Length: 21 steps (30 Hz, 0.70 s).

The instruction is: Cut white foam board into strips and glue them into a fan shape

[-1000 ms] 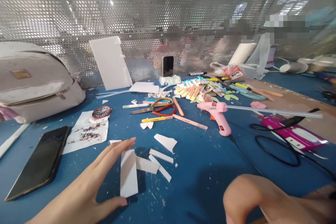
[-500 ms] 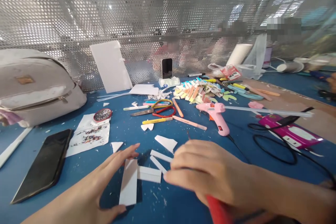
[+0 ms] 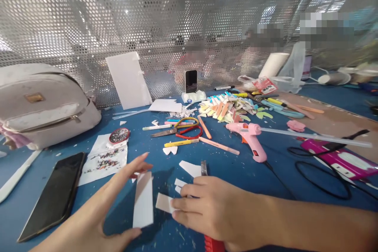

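Note:
My left hand (image 3: 103, 208) spans a white board strip (image 3: 143, 201), thumb at its near end and fingers at its far end. The strip stands slightly tilted, casting a shadow on the blue table (image 3: 118, 189). Under my right palm lies a red-handled utility knife (image 3: 214, 244), its metal blade end showing beyond the knuckles. The fingertips of my right hand (image 3: 212, 204) touch a smaller white board piece (image 3: 163, 202). Just beyond are a white offcut (image 3: 189, 168) and narrow slivers, partly hidden by that hand.
A pink glue gun (image 3: 249, 136) with a long clear stick lies right, its cord near a magenta power strip (image 3: 339, 159). Scissors (image 3: 189, 128), markers and a heap of coloured scraps (image 3: 227, 106) are further back. Left are a black phone (image 3: 54, 197) and a backpack (image 3: 44, 106).
My right hand has moved down and left onto the smaller white piece, which has come apart from the strip. The strip under my left hand has tilted. The view has shifted slightly.

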Motion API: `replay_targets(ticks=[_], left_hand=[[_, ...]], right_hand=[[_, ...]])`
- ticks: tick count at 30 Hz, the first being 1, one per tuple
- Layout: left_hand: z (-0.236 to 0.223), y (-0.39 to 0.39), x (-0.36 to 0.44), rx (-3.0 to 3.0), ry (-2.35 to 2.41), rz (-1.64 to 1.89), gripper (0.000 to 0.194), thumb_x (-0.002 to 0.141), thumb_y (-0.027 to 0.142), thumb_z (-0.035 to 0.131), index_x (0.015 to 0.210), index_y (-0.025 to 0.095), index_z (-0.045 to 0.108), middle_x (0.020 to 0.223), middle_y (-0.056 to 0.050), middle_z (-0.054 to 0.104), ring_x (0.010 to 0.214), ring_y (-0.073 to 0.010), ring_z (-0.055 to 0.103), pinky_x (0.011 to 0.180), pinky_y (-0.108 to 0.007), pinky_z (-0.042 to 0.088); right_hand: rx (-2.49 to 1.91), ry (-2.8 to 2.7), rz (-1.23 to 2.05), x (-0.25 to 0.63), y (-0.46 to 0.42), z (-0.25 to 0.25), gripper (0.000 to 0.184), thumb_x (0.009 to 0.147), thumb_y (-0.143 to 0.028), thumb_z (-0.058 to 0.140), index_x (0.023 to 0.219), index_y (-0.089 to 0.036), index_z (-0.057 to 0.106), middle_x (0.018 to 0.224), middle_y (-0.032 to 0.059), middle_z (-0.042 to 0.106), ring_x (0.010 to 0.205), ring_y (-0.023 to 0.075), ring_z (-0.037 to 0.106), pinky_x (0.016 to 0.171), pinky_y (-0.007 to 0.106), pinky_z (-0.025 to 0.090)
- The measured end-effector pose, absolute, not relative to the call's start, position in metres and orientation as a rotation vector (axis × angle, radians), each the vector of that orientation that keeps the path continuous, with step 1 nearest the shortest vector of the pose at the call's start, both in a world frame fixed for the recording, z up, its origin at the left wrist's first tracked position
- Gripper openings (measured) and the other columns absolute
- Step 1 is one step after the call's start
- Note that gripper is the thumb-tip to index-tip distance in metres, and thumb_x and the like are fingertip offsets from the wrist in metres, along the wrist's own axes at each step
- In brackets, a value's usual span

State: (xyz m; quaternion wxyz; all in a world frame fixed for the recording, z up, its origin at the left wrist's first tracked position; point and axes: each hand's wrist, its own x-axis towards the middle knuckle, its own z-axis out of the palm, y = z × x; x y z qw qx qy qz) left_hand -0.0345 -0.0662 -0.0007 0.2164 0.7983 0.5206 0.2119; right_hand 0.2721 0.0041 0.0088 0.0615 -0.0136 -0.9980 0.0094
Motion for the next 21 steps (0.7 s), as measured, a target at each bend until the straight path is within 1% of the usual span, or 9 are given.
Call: replay_targets(ticks=[4,7,10,11,13,15,17,18,21], left_hand=[[0.016,-0.039,-0.039,2.164,1.625,0.774,0.079,0.093,0.045,0.062,0.158,0.041,0.017,0.154,-0.006,0.048,0.141,-0.0307,0.048,0.117,-0.056,0.039],[0.026,0.001,-0.044,2.294,1.618,0.914,0.075,0.095,0.049,0.060,0.158,0.039,0.021,0.148,-0.007,0.053,0.135,-0.0305,0.053,0.113,-0.056,0.043],[0.034,0.051,-0.050,2.452,1.560,1.041,0.076,0.095,0.048,0.060,0.158,0.031,0.022,0.139,-0.011,0.058,0.128,-0.0287,0.058,0.109,-0.051,0.047],[0.036,0.069,-0.051,2.472,1.557,1.045,0.075,0.095,0.047,0.060,0.157,0.028,0.024,0.139,-0.012,0.057,0.128,-0.0288,0.057,0.111,-0.051,0.045],[0.037,0.109,-0.048,2.519,1.538,1.054,0.079,0.091,0.047,0.065,0.156,0.021,0.027,0.138,-0.014,0.056,0.131,-0.0304,0.054,0.113,-0.052,0.042],[0.035,0.151,-0.041,2.537,1.533,1.050,0.076,0.091,0.045,0.069,0.153,0.018,0.032,0.134,-0.014,0.058,0.127,-0.0304,0.057,0.110,-0.054,0.044],[0.030,0.192,-0.031,2.525,1.563,1.041,0.055,0.096,0.042,0.065,0.143,0.020,0.047,0.136,-0.012,0.057,0.120,-0.0291,0.060,0.103,-0.055,0.050],[0.028,0.210,-0.025,2.514,1.585,1.030,0.048,0.097,0.040,0.065,0.138,0.020,0.052,0.137,-0.011,0.057,0.120,-0.0285,0.060,0.101,-0.053,0.051],[0.025,0.247,-0.011,2.491,1.617,0.975,0.042,0.097,0.038,0.065,0.133,0.019,0.056,0.136,-0.011,0.057,0.118,-0.0272,0.061,0.098,-0.051,0.053]], right_hand=[[-0.088,-2.930,0.061,0.276,0.008,0.012,0.056,0.078,-0.026,0.062,0.132,-0.009,0.059,0.141,0.0112,0.062,0.103,0.0257,0.061,0.082,0.039,0.048],[-0.311,-2.867,0.056,0.282,0.015,0.011,0.059,0.076,-0.019,0.064,0.133,-0.012,0.057,0.138,0.0114,0.065,0.104,0.0265,0.062,0.088,0.040,0.047],[-0.664,-2.840,0.007,0.289,0.022,0.007,0.050,0.078,-0.006,0.060,0.126,-0.017,0.063,0.113,0.0067,0.073,0.093,0.0240,0.065,0.076,0.036,0.047],[-0.771,-2.833,0.008,0.290,0.025,0.006,0.044,0.079,-0.005,0.062,0.121,-0.018,0.066,0.105,0.0050,0.074,0.089,0.0234,0.065,0.071,0.035,0.046],[-0.948,-2.807,0.036,0.293,0.029,0.003,0.031,0.080,-0.011,0.070,0.110,-0.020,0.070,0.096,0.0034,0.072,0.085,0.0238,0.066,0.063,0.034,0.043],[-1.072,-2.763,0.058,0.294,0.032,0.001,0.029,0.078,-0.019,0.079,0.105,-0.020,0.072,0.095,0.0034,0.072,0.084,0.0252,0.067,0.058,0.033,0.041],[-1.135,-2.725,0.068,0.294,0.036,-0.001,0.034,0.076,-0.024,0.082,0.108,-0.020,0.072,0.098,0.0037,0.072,0.086,0.0263,0.069,0.056,0.033,0.040],[-1.147,-2.715,0.077,0.294,0.037,-0.002,0.036,0.075,-0.025,0.083,0.110,-0.020,0.072,0.099,0.0035,0.072,0.088,0.0264,0.070,0.056,0.032,0.041],[-1.164,-2.696,0.115,0.295,0.038,-0.003,0.039,0.075,-0.030,0.084,0.111,-0.022,0.072,0.100,0.0020,0.073,0.090,0.0262,0.071,0.057,0.031,0.044]])
